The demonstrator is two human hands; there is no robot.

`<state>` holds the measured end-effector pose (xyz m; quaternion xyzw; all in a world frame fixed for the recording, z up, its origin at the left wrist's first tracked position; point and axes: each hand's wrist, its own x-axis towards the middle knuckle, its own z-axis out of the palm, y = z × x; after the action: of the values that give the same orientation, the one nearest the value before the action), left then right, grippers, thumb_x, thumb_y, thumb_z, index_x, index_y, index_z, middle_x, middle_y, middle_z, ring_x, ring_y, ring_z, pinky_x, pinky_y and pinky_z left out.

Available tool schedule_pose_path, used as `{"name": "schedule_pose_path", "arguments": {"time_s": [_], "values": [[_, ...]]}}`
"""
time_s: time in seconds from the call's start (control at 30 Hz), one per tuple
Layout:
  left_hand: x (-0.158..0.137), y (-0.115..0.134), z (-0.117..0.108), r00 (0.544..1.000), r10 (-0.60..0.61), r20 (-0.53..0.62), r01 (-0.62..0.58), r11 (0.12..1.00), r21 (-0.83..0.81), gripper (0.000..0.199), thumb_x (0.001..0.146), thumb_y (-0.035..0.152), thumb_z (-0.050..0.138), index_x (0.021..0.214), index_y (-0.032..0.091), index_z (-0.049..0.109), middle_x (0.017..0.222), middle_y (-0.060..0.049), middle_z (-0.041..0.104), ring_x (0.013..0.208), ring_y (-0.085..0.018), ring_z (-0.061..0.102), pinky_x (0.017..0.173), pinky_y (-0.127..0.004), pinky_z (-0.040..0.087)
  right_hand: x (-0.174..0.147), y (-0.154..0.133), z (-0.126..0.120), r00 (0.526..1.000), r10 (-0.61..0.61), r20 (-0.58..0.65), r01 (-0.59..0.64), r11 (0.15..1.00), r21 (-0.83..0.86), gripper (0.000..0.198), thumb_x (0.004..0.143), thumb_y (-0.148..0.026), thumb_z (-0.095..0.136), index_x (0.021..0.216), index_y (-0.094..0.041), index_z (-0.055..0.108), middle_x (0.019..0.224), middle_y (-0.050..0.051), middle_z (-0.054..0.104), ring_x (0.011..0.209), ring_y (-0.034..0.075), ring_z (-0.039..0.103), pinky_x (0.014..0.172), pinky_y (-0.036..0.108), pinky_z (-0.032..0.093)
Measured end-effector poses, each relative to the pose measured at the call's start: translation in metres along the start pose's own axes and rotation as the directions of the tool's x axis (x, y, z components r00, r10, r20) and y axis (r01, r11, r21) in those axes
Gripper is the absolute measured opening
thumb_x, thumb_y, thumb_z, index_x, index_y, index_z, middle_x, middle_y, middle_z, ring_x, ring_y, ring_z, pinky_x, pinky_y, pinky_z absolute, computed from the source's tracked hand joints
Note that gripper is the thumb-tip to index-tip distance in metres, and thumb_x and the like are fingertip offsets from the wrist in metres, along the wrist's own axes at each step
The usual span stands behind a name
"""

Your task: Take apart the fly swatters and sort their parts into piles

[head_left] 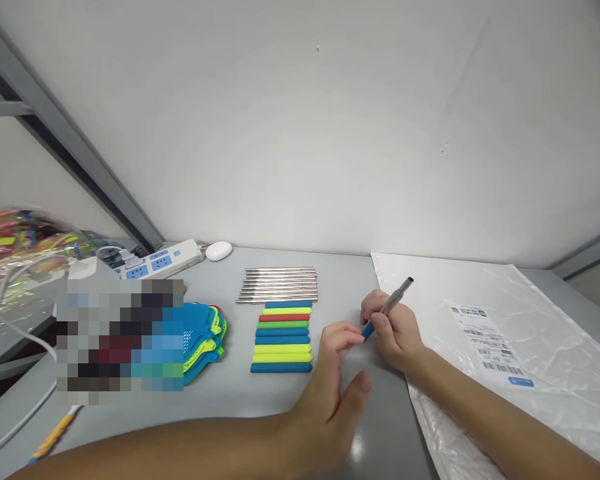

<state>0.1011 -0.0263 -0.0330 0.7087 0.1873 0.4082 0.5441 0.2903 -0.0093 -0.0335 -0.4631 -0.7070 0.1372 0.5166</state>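
Note:
My right hand [393, 330] is closed around a thin grey metal tube [396, 298] with a blue handle [368, 330] at its lower end. The tube slants up to the right, its open end pointing away from me. Beside it, my left hand [330, 393] has its thumb spread apart, the fingertips at the blue handle's end; whether they press on it I cannot tell. Left of my hands lies a column of blue, yellow, red and green handles [282, 340]. Behind them several metal rods [279, 285] rest side by side.
Blue and yellow-green mesh plastic pieces [205, 340] are stacked at the left, beside a pixelated patch. A power strip [163, 261], a white rounded object [219, 251] and cables stand behind. Plastic-wrapped colourful goods [25, 247] lie far left. A white mailing bag [545, 320] covers the right side.

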Motion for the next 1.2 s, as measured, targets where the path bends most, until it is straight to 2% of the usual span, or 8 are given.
{"name": "schedule_pose_path", "arguments": {"time_s": [0.13, 0.23, 0.37, 0.5, 0.6, 0.77, 1.03, 1.2], "values": [[-0.003, 0.002, 0.0, 0.999, 0.015, -0.029, -0.015, 1.0, 0.007, 0.032, 0.099, 0.032, 0.039, 0.131, 0.028, 0.036, 0.13, -0.012, 0.037, 0.123, -0.024, 0.039, 0.106, -0.046, 0.037, 0.0, -0.004, 0.003, 0.984, 0.079, 0.158, -0.065, 0.994, -0.093, 0.018, 0.096, -0.029, 0.042, 0.08, -0.022, 0.048, 0.067, -0.002, 0.053, 0.056, 0.013, 0.048, 0.054, 0.027, 0.037], [-0.002, 0.011, -0.003, 0.993, -0.079, -0.083, 0.067, 0.988, -0.139, 0.031, 0.099, 0.042, 0.038, 0.127, 0.028, 0.037, 0.11, -0.008, 0.044, 0.099, -0.018, 0.049, 0.09, -0.037, 0.045, 0.0, -0.006, 0.004, 0.956, 0.118, 0.268, -0.063, 0.977, -0.203, 0.02, 0.097, -0.031, 0.04, 0.079, -0.023, 0.043, 0.06, -0.004, 0.05, 0.051, 0.012, 0.045, 0.051, 0.025, 0.034], [0.006, 0.022, -0.022, 0.977, -0.161, -0.14, 0.106, 0.935, -0.337, 0.033, 0.096, 0.051, 0.042, 0.121, 0.03, 0.039, 0.09, 0.001, 0.043, 0.067, -0.009, 0.046, 0.063, -0.024, 0.042, -0.001, -0.009, 0.007, 0.936, 0.021, 0.352, 0.085, 0.955, -0.284, 0.024, 0.099, -0.035, 0.036, 0.081, -0.022, 0.045, 0.06, -0.003, 0.054, 0.05, 0.013, 0.048, 0.052, 0.024, 0.034], [0.008, 0.026, -0.046, 0.966, -0.228, -0.123, 0.199, 0.957, -0.214, 0.033, 0.094, 0.047, 0.051, 0.118, 0.024, 0.049, 0.073, 0.004, 0.045, 0.058, -0.008, 0.043, 0.056, -0.021, 0.036, -0.002, -0.015, 0.011, 0.899, -0.121, 0.422, 0.273, 0.907, -0.32, 0.029, 0.101, -0.04, 0.033, 0.088, -0.02, 0.052, 0.061, -0.002, 0.058, 0.049, 0.013, 0.051, 0.051, 0.025, 0.032], [0.006, 0.03, -0.053, 0.966, -0.232, -0.117, 0.218, 0.968, -0.123, 0.026, 0.095, 0.042, 0.051, 0.103, 0.019, 0.059, 0.06, 0.004, 0.048, 0.055, -0.009, 0.049, 0.057, -0.023, 0.039, -0.001, -0.019, 0.012, 0.905, -0.137, 0.402, 0.284, 0.899, -0.333, 0.027, 0.1, -0.04, 0.036, 0.093, -0.02, 0.053, 0.062, -0.002, 0.06, 0.049, 0.012, 0.052, 0.051, 0.024, 0.033], [0.01, 0.036, -0.062, 0.922, -0.193, -0.335, 0.118, 0.966, -0.23, 0.026, 0.098, 0.042, 0.043, 0.097, 0.02, 0.057, 0.06, 0.006, 0.049, 0.049, -0.009, 0.055, 0.054, -0.024, 0.042, 0.0, -0.021, 0.008, 0.938, -0.043, 0.344, 0.172, 0.918, -0.357, 0.022, 0.098, -0.037, 0.041, 0.096, -0.019, 0.054, 0.06, -0.004, 0.059, 0.047, 0.011, 0.051, 0.05, 0.022, 0.035], [0.016, 0.028, -0.085, 0.904, -0.144, -0.403, 0.111, 0.988, -0.105, 0.044, 0.097, 0.053, 0.038, 0.09, 0.016, 0.062, 0.061, 0.002, 0.047, 0.051, -0.01, 0.046, 0.049, -0.024, 0.035, 0.001, -0.026, 0.01, 0.925, -0.133, 0.357, 0.268, 0.893, -0.362, 0.026, 0.099, -0.034, 0.037, 0.095, -0.017, 0.056, 0.063, 0.0, 0.061, 0.051, 0.013, 0.054, 0.052, 0.024, 0.038], [0.021, 0.027, -0.089, 0.882, -0.196, -0.429, 0.189, 0.98, -0.058, 0.049, 0.095, 0.053, 0.042, 0.061, 0.018, 0.04, 0.057, 0.004, 0.03, 0.052, -0.009, 0.028, 0.048, -0.024, 0.023, 0.0, -0.031, 0.012, 0.918, -0.143, 0.369, 0.291, 0.876, -0.385, 0.031, 0.101, -0.035, 0.033, 0.094, -0.017, 0.057, 0.062, 0.0, 0.062, 0.05, 0.013, 0.054, 0.052, 0.024, 0.037]]}}
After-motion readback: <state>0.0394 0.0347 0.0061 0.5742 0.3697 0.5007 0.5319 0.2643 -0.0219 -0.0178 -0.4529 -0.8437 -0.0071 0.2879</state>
